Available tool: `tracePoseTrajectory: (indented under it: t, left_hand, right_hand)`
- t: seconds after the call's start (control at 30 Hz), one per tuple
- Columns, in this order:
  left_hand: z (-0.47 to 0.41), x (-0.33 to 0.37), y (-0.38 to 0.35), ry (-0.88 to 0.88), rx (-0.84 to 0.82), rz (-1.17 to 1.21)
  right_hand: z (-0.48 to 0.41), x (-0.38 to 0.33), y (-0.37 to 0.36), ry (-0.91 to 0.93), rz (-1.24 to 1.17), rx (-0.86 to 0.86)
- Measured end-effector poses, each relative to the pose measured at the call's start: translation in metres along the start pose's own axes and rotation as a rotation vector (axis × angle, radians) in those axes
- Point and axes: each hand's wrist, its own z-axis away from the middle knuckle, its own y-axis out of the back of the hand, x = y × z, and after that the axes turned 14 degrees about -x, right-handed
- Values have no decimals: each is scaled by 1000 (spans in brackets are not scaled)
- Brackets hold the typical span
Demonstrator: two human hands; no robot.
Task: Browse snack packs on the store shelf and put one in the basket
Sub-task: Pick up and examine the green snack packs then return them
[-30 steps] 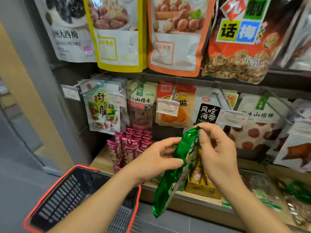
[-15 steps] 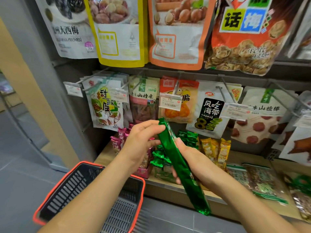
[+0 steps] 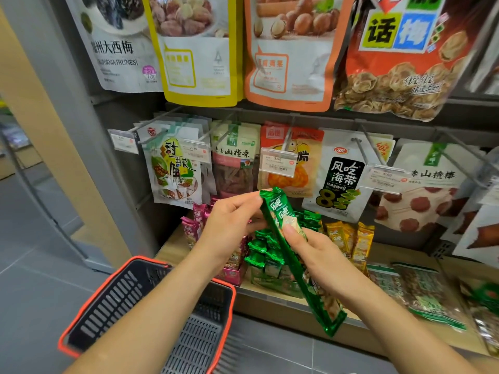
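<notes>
A long green snack pack (image 3: 290, 238) slants in front of the shelf, its top end up by the hanging bags and its bottom end down at the shelf's front edge. My left hand (image 3: 232, 225) pinches the pack's top end with fingers and thumb. My right hand (image 3: 318, 261) holds its middle from the right, thumb laid over the printed front. A dark basket with a red rim (image 3: 81, 314) sits below my left forearm at the lower left; nothing shows inside it.
Display boxes of pink (image 3: 194, 228), green (image 3: 266, 255) and yellow packs (image 3: 348, 238) stand on the wooden shelf (image 3: 270, 295). Bags hang on metal pegs with price tags (image 3: 278, 161) above. Flat packets (image 3: 424, 292) lie at the right. Grey floor lies at the left.
The green pack swung from hanging left-down to slanting right-down. My left hand rose to its top end and my right hand dropped to its middle. The view then drew closer.
</notes>
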Motion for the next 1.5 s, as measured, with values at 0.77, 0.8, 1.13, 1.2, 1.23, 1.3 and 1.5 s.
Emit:
tracePoseTrajectory:
  t: [0.77,0.8,1.13,1.2,1.23,1.3,1.5]
  left_hand:
    - [3,-7,35,-161,139,-986]
    - [5,-8,34,-174,105,-1102]
    - [7,-9,15,-292,5,-1497]
    - [8,-12,9,-328,-63,-1476]
    - [9,-13,6,-337,-94,-1468]
    - [12,-15,0,-351,-144,-1463]
    - [19,-17,-15,-435,-237,-1357]
  right_hand:
    - [9,0,12,69,218,-59]
    - [9,-1,11,52,180,-46]
    - [6,-10,17,-93,-265,-54]
    - [5,-5,19,-111,-330,-44]
    - [5,-4,19,-118,-371,-41]
    - [5,-4,19,-126,-454,-25]
    - [4,-4,22,-115,-736,59]
